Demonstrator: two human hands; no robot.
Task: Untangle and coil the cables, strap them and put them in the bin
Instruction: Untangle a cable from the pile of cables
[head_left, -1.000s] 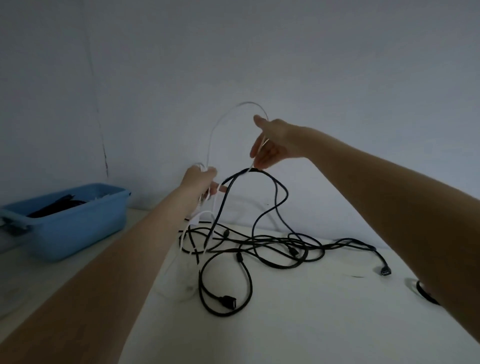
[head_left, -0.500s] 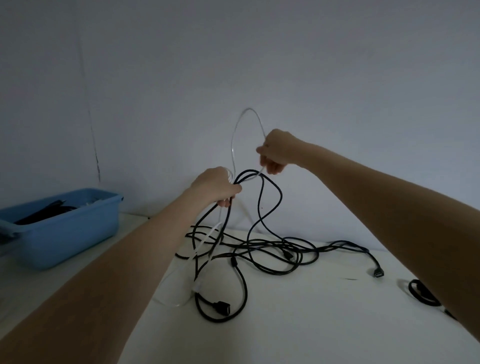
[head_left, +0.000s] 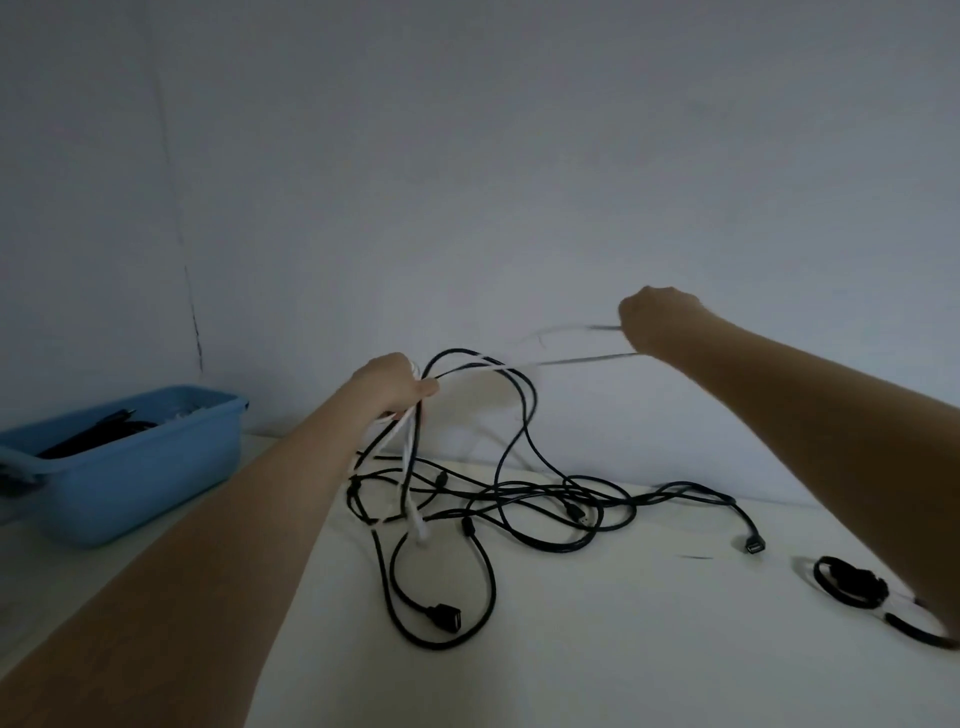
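A person's left hand (head_left: 392, 383) clenches around a bunch of white cable (head_left: 407, 457) above a white table (head_left: 623, 649), with strands of the same cable hanging below the fist and trailing down to a white plug (head_left: 422, 531) that rests among the wires. The right hand (head_left: 655, 323), raised higher and well off to the right of that fist, is curled closed on the far end of the white cable, which runs in two thin, motion-blurred lines back toward the left hand. A loop of black cable (head_left: 519, 441) rises just beside the left fist, passing close to the thumb; whether the fingers also hold it cannot be told. Below both grips, the rest of the black cable sprawls in a tangle across the tabletop, one connector (head_left: 450, 619) lying nearest the camera under the left hand and another connector (head_left: 754, 545) lying out to the right, beneath the right forearm. A small coiled black cable (head_left: 849, 582) sits farther right, partly hidden by that forearm. Well to the left of the left arm stands a blue bin (head_left: 130, 478) with dark cables (head_left: 98, 435) inside, set against a pale wall (head_left: 467, 156).
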